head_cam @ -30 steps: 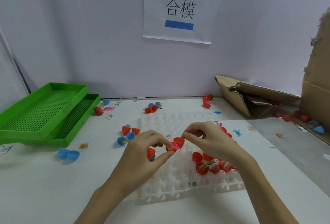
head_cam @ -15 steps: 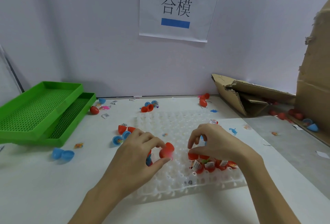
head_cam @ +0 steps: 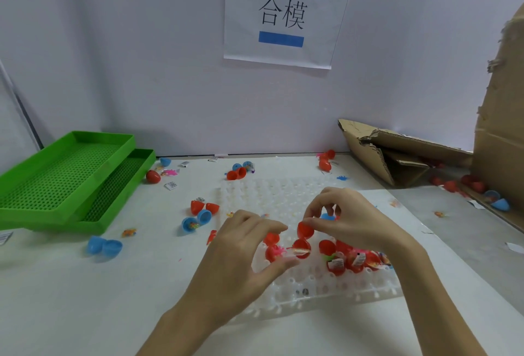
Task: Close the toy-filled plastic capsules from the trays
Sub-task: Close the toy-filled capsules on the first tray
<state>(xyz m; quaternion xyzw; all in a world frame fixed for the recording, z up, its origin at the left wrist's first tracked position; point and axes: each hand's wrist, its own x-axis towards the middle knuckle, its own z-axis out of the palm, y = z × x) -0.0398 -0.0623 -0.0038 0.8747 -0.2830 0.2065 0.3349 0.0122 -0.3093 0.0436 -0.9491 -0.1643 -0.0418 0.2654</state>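
Table (head_cam: 85,299): white, flat, good for small work.
Left hand (head_cam: 243,253): pinching open red capsule (head_cam: 301,250), toy inside, over clear tray (head_cam: 312,293).
Right hand (head_cam: 351,222): pinching its red lid (head_cam: 305,229), ready to snap down.
Other capsules (head_cam: 351,260): waiting at 3 o'clock.
Wall sign (head_cam: 283,15), 12 o'clock: "合模".

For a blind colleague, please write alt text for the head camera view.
Two hands work over a white tray: the right hand pinches an open red capsule, the left hand holds another red capsule. Green trays are stacked at left.
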